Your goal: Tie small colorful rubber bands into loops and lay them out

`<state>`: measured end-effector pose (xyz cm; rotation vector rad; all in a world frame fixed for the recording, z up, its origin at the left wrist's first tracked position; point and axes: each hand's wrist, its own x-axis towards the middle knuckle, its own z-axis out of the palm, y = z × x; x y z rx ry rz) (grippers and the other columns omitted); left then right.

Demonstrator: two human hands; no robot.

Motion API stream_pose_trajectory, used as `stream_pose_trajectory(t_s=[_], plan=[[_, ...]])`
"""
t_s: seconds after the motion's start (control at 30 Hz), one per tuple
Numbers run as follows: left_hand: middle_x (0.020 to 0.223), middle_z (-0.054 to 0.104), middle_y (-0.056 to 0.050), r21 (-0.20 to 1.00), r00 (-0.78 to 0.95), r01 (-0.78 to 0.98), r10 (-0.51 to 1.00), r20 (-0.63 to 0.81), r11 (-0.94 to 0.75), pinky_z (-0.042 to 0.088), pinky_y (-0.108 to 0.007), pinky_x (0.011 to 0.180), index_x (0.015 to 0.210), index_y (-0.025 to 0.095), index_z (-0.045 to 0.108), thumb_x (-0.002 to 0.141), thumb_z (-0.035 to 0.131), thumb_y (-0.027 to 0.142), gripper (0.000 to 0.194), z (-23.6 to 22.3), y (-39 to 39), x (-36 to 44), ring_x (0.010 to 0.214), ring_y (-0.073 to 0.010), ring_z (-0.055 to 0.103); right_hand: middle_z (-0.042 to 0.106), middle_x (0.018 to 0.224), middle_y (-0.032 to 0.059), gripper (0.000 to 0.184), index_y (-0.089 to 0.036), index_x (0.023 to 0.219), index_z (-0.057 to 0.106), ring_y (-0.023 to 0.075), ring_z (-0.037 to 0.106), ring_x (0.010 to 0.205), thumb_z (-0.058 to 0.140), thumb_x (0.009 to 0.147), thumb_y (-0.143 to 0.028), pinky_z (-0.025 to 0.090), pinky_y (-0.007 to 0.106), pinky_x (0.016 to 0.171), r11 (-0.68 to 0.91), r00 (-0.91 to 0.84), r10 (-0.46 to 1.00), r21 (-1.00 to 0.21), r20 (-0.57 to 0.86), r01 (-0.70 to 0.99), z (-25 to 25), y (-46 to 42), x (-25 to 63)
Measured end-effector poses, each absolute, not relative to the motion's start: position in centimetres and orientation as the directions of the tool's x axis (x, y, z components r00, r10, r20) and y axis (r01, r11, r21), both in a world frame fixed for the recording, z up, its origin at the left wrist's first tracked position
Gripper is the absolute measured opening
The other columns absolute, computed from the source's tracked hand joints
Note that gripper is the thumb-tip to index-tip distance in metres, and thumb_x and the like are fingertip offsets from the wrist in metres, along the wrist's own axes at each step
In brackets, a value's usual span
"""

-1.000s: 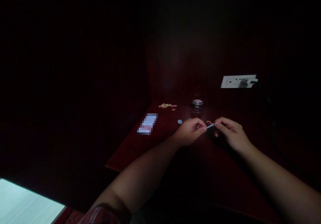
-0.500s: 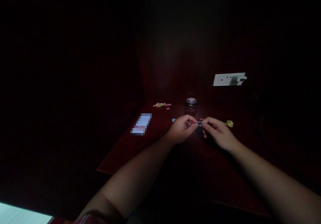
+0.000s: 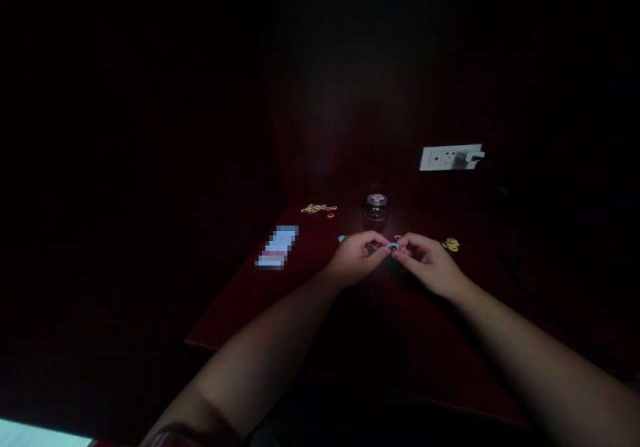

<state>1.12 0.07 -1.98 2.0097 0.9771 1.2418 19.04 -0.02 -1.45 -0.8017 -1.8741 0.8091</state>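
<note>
A small light-blue hair tie point(image 3: 393, 245) is pinched between my two hands, low over the dark red table. My left hand point(image 3: 356, 256) grips its left side between thumb and fingers; my right hand point(image 3: 431, 260) holds the right side the same way. The fingertips nearly meet and cover part of the loop. Just behind them lies a reddish hair tie point(image 3: 397, 237), partly hidden. A bit of blue point(image 3: 342, 239) shows behind my left hand, mostly covered. To the right of my right hand is a little heap of yellow hair ties point(image 3: 451, 244).
A clear lidded jar point(image 3: 376, 208) stands behind my hands. Mixed-colour hair ties point(image 3: 317, 209) lie at the table's back left. A phone-like blurred rectangle point(image 3: 277, 247) rests near the left edge of the table point(image 3: 235, 313). A wall socket point(image 3: 450, 157) holds a plug with a cable.
The blue hair tie went from pulled taut to a rounder loop, and my hands came closer together. The view turned slightly right, so the yellow hair ties came into sight.
</note>
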Motion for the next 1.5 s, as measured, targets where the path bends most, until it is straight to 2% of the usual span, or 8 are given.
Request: stream_pose_trajectory(t_s=[0.23,0.5,0.77,0.97,1.17,1.5], plan=[[0.080,0.065,-0.003,0.788,0.281,0.254,0.823,0.494,-0.560,0.039,-0.018,0.054,0.086,0.013,0.065,0.078,0.061,0.028,0.017,-1.90,-0.04,1.18,0.059,-0.0066,0.049,0.054,0.060,-0.0006,0.029,-0.019,0.076,0.056,0.0121,0.050,0.051,0.059,0.081,-0.048,0.041,0.024,0.048,0.541,-0.377,0.811,-0.820,0.448,0.187,-1.38,-0.13,19.19],[0.067,0.054,0.002,0.838,0.272,0.180,0.844,0.462,-0.516,0.035,-0.017,0.052,0.080,0.013,0.059,0.075,0.064,0.027,0.016,-1.53,-0.51,1.43,0.057,-0.0052,0.045,0.053,0.056,-0.0012,0.025,-0.018,0.073,0.054,0.0115,0.047,0.050,0.060,0.080,-0.042,0.037,0.024,0.048,0.563,-0.354,0.808,-0.794,0.471,0.229,-1.33,-0.19,19.18],[0.075,0.060,-0.002,0.852,0.336,0.124,0.829,0.447,-0.509,0.040,-0.018,0.057,0.091,0.013,0.061,0.080,0.060,0.028,0.019,-1.52,-0.51,1.43,0.063,-0.0073,0.051,0.045,0.057,-0.0035,0.022,-0.019,0.070,0.051,0.0100,0.039,0.051,0.059,0.080,-0.036,0.032,0.023,0.049,0.577,-0.383,0.796,-0.780,0.469,0.243,-1.63,0.08,19.28],[0.070,0.057,-0.001,0.825,0.345,0.201,0.826,0.445,-0.528,0.038,-0.017,0.054,0.083,0.012,0.061,0.078,0.062,0.027,0.016,-1.82,-0.23,1.35,0.060,-0.0064,0.048,0.044,0.059,-0.0035,0.019,-0.019,0.070,0.051,0.0102,0.038,0.053,0.059,0.080,-0.032,0.031,0.024,0.050,0.576,-0.388,0.795,-0.781,0.466,0.241,-1.78,0.11,19.27],[0.070,0.056,0.000,0.812,0.342,0.187,0.812,0.473,-0.552,0.038,-0.017,0.056,0.082,0.012,0.059,0.078,0.061,0.025,0.014,-1.83,-0.25,1.34,0.060,-0.0060,0.046,0.045,0.060,-0.0032,0.017,-0.018,0.071,0.052,0.0103,0.039,0.055,0.061,0.079,-0.029,0.031,0.024,0.051,0.587,-0.407,0.785,-0.772,0.467,0.245,-1.74,0.13,19.33],[0.072,0.057,-0.001,0.822,0.340,0.154,0.811,0.476,-0.548,0.039,-0.018,0.057,0.086,0.011,0.060,0.080,0.060,0.026,0.015,-1.96,-0.20,1.34,0.062,-0.0066,0.048,0.045,0.060,-0.0032,0.021,-0.017,0.071,0.053,0.0099,0.038,0.054,0.062,0.080,-0.034,0.031,0.024,0.052,0.564,-0.388,0.800,-0.796,0.459,0.221,-1.97,0.43,19.51]])
